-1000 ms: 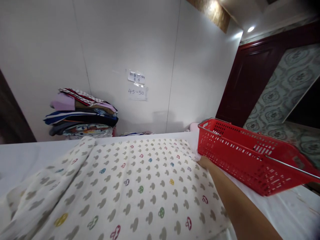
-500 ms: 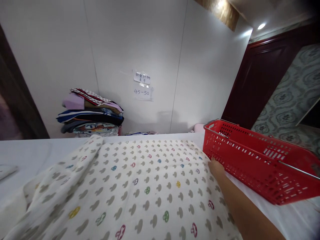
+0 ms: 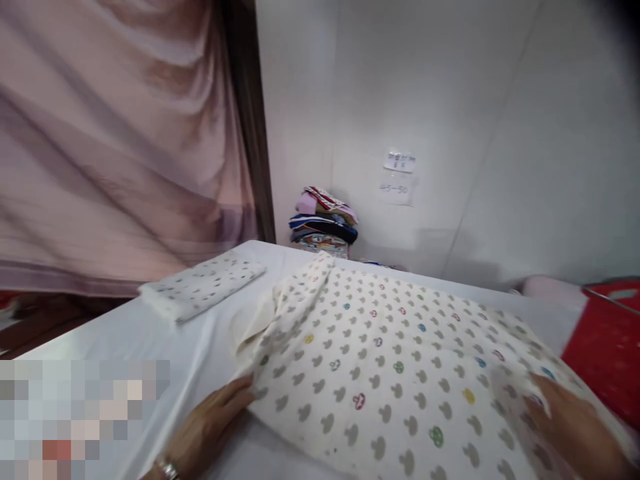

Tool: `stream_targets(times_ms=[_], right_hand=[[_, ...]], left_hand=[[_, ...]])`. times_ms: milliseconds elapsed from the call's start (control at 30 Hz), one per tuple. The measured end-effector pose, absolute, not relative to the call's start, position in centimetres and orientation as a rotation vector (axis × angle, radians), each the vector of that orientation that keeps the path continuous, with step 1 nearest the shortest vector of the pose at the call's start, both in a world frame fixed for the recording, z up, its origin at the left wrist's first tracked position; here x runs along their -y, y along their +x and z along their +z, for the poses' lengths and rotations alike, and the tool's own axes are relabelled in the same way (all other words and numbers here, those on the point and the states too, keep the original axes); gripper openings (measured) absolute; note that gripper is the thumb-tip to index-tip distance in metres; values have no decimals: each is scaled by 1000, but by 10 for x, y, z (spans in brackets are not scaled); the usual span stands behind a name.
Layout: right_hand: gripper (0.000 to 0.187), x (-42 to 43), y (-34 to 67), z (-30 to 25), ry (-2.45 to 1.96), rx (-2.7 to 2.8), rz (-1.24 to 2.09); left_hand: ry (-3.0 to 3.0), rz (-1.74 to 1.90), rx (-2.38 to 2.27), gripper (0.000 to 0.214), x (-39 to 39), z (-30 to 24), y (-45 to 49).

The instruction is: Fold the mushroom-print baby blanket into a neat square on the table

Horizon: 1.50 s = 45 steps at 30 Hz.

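Observation:
A cream cloth [image 3: 395, 373] printed with grey and coloured mushrooms lies spread over the white table, its left edge folded over in a loose, rumpled strip. My left hand [image 3: 217, 413], with a metal band at the wrist, is at the near left corner of this cloth, fingers pressed together on its edge. On the right side, my right hand [image 3: 575, 423] is blurred by motion and grips the cloth, which bunches up into a raised fold beside the fingers. The fingertips of that hand are partly hidden.
A folded white cloth with dark spots [image 3: 205, 287] lies at the table's left. Behind the table stand a stack of folded fabrics [image 3: 325, 223] and a wall with paper signs [image 3: 397, 190]. A red basket [image 3: 607, 347] is at the right; a pink curtain [image 3: 125, 133] hangs left.
My view has turned left, bringing the curtain and spotted cloth into sight. My left hand has appeared at the near corner. My right hand has come nearer, pulling up a fold of cloth.

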State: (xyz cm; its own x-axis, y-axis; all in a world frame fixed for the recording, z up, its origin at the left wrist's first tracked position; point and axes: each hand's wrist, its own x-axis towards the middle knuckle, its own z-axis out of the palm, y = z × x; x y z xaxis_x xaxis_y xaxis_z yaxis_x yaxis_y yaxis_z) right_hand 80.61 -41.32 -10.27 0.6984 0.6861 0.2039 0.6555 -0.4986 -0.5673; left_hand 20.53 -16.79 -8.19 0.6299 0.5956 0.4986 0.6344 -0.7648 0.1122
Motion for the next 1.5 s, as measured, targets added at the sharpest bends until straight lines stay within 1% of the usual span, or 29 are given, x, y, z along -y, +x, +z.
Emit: stream_targets(times_ms=[33, 100, 133, 200, 300, 367, 433, 533, 633, 733, 800, 900, 1000, 1133, 1267, 1500], right_hand=[[46, 399, 774, -103, -2221, 1132, 127], [45, 373, 694, -95, -2095, 1432, 475], [44, 361, 652, -87, -2010, 1612, 591], [45, 339, 571, -65, -1820, 1908, 650], [51, 304, 479, -32, -1593, 2178, 582], [56, 279, 440, -22, -1602, 2195, 431], [51, 256, 415, -25, -1678, 2165, 323], [38, 234, 400, -46, -1732, 2195, 333], [36, 229, 398, -67, -1730, 2233, 364], [41, 233, 398, -75, -1736, 2235, 327], [44, 235, 396, -76, -1737, 2259, 303], [44, 236, 392, -74, -1729, 2303, 296], [41, 236, 390, -74, -1728, 2321, 333], [42, 237, 391, -84, -1757, 2287, 298], [46, 238, 394, -99, -1773, 2294, 199], [43, 236, 401, -112, -1652, 2254, 131]], left_hand=[[-2790, -794, 1025, 30, 169, -78, 209], [-2824, -771, 973, 27, 171, -70, 217], [-2832, -760, 958, 25, 172, -66, 221], [-2829, -747, 953, 24, 173, -59, 227], [-2832, -729, 942, 24, 174, -51, 234], [-2848, -735, 957, 23, 176, -49, 238], [-2889, -757, 983, 23, 177, -49, 240], [-3061, -781, 1018, 26, 173, -48, 235], [-3196, -813, 1262, 29, 150, -37, 225], [-2921, -890, 1736, 24, 106, -24, 221], [-2774, -739, 1914, 26, 77, -19, 228], [-2755, -466, 1985, 33, 47, -25, 251], [-2760, -359, 2003, 40, 34, -38, 272], [-2740, -243, 2068, 35, 25, -46, 281], [-2695, -249, 2164, 23, 15, -43, 268], [-2497, -316, 2449, 25, 0, -49, 226]])
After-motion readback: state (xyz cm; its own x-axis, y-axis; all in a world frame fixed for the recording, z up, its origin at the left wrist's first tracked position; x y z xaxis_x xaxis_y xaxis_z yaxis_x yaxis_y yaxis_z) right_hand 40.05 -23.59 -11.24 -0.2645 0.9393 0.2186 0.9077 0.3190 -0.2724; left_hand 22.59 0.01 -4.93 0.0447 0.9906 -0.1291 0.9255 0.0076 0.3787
